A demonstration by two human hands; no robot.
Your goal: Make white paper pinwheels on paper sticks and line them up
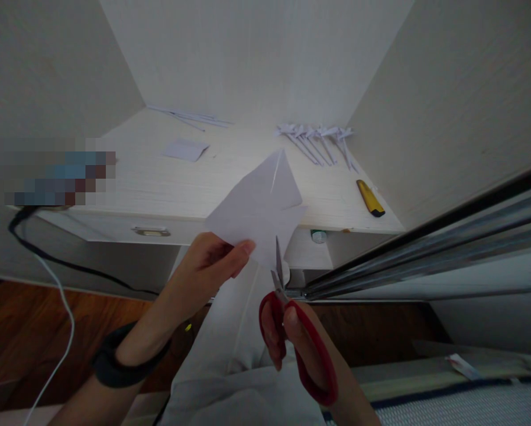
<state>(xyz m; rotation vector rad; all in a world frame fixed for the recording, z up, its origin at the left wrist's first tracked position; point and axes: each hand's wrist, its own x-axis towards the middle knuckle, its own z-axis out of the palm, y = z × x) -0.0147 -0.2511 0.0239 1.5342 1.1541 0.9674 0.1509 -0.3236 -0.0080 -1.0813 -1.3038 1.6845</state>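
Right hand (292, 337): fingers through the red handles of scissors (287, 307), blades up, tips at the lower edge of the folded white paper (261, 207). Left hand (212, 260): pinches that paper's lower left edge, holding it in the air before the worktop (159, 183). On worktop: paper piece (185, 149), row of folded paper items (319, 142), yellow utility knife (370, 198) near right wall.

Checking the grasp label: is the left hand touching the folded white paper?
Touching. The head view shows the left hand pinching the lower edge of the folded white paper, fingertips overlapping it.
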